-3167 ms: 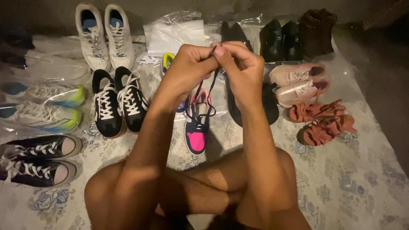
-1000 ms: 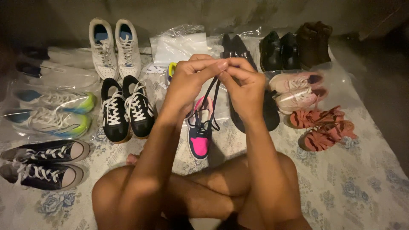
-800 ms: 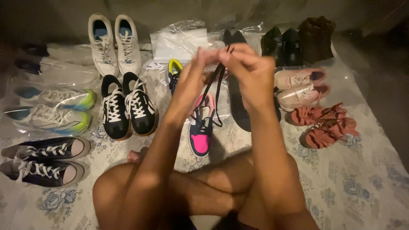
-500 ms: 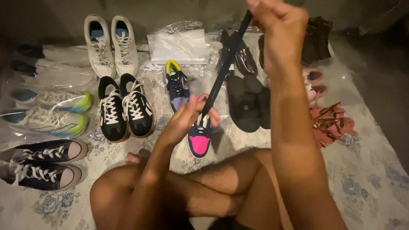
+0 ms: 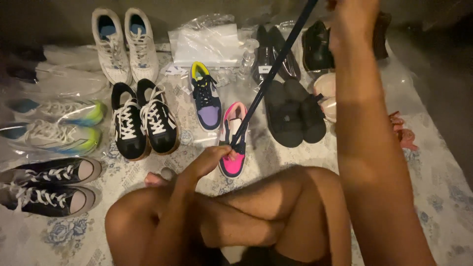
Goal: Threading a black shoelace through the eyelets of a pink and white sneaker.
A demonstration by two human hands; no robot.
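Note:
A pink and purple sneaker [image 5: 233, 143] lies on the patterned sheet in front of my crossed legs. My left hand [image 5: 209, 158] rests on it near the toe end and pinches the lower part of a dark blue shoelace [image 5: 273, 71]. The lace runs taut and diagonally up to the top edge of the view. My right hand [image 5: 351, 22] is raised high there, closed on the lace's upper end. Its matching sneaker [image 5: 205, 96], purple with a yellow collar and laced, lies just behind.
Shoes lie in rows on the floral sheet [image 5: 443, 197]: white sneakers [image 5: 125, 44], black and white sneakers [image 5: 143, 120], neon runners in plastic [image 5: 54, 125], dark canvas shoes [image 5: 47, 184], black slides [image 5: 295, 116], black shoes, pink sandals [image 5: 401, 130] and a clear plastic bag [image 5: 207, 42].
Both hands were together above the pink sneaker. My right hand has since risen to the upper right, drawing the lace taut, while my left hand has dropped onto the sneaker.

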